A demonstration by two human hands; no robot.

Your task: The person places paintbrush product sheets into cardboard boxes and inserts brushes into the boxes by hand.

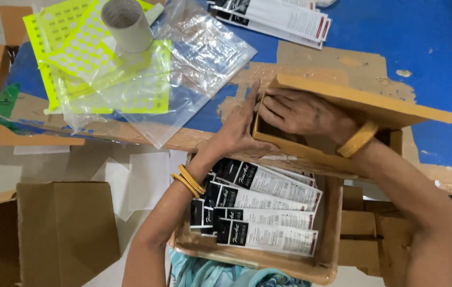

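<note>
I am steadying a small open cardboard box [337,106] at the near edge of the blue bench [423,48], its mouth tipped toward me. My left hand [239,130] is pressing flat against the box's left end, fingers together and straight, gripping nothing. My right hand [300,111] is reaching into the mouth, fingers curled against the inside; I cannot tell whether they are closed on anything. Just below, on my lap, a shallow cardboard tray [329,234] is holding a fanned stack of flat black-and-white packets [263,212], apparently waiting to be packed. The box's inside looks dark and mostly empty, so I judge the packing barely begun. More packets [284,18] are lying at the bench's far edge. To the left are clear plastic bags [204,58], yellow sticker sheets [77,37] and a cardboard tube [126,24].
</note>
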